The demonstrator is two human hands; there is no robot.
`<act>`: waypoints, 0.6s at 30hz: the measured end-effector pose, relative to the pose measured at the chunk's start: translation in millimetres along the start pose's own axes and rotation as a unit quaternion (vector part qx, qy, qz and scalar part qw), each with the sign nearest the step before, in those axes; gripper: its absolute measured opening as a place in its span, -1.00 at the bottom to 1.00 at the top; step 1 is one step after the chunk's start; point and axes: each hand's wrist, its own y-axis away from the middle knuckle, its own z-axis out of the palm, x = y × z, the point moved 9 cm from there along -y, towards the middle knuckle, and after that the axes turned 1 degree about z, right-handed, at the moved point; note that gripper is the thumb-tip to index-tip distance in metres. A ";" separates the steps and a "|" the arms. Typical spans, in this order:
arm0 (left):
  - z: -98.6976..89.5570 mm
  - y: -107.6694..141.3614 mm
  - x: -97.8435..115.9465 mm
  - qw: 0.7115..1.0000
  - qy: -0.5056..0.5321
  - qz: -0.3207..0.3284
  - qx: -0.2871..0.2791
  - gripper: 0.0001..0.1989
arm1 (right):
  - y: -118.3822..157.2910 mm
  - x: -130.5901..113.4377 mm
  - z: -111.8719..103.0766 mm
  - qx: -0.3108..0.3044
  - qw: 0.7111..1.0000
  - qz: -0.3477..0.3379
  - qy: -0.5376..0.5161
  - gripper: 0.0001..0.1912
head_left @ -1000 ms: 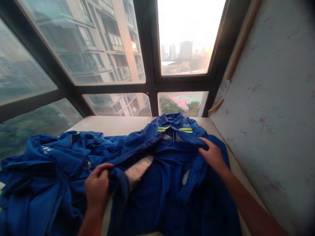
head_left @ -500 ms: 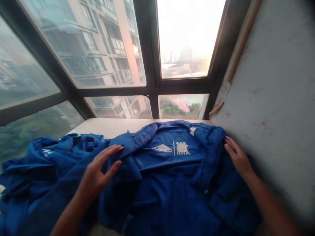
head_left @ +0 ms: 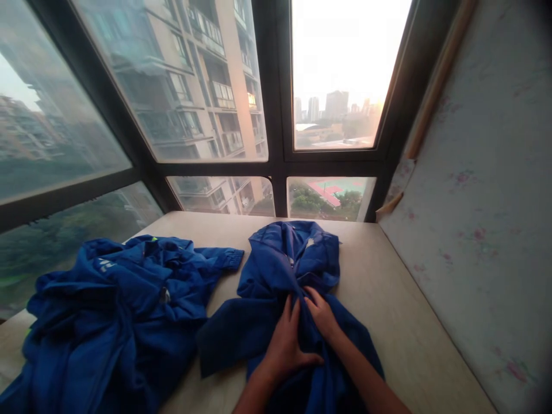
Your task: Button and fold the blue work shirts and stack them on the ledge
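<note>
A blue jacket (head_left: pixel 276 276) lies with its collar toward the window, its front panels drawn together over the middle and one sleeve stretched to the left. My left hand (head_left: pixel 290 348) rests on the jacket front, thumb spread wide and fingers pointing away from me. Close beside it, my right hand (head_left: pixel 322 317) lies on the right panel near the middle edge, fingers stretched out; its thumb is hidden. To the left, a second blue garment (head_left: pixel 125 299) lies in a crumpled heap with a white logo and a cuff pointing right.
Both garments lie on a pale wooden surface (head_left: pixel 409 299). Dark-framed windows (head_left: pixel 278 138) rise at the back and left. A flowered wall (head_left: pixel 478 230) borders the right side, with peeling trim near the window corner.
The jacket was spread wide, its printed lining showing; now its panels meet in the middle and cover the print. Both hands have come inward from the sides.
</note>
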 end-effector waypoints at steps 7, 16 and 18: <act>-42.6 7.3 -13.7 0.985 0.040 -0.060 0.154 -0.21 | 40.9 -58.2 46.8 -0.220 0.972 -0.052 -0.065 -0.51; -258.2 35.9 -3.2 0.888 -0.014 -0.078 0.452 -0.54 | 65.0 -28.5 -61.3 0.022 0.992 -0.100 0.074 -0.54; -326.1 58.1 1.9 0.842 -0.089 -0.101 0.523 -0.48 | 72.5 9.8 -85.5 0.063 0.994 -0.045 0.082 -0.53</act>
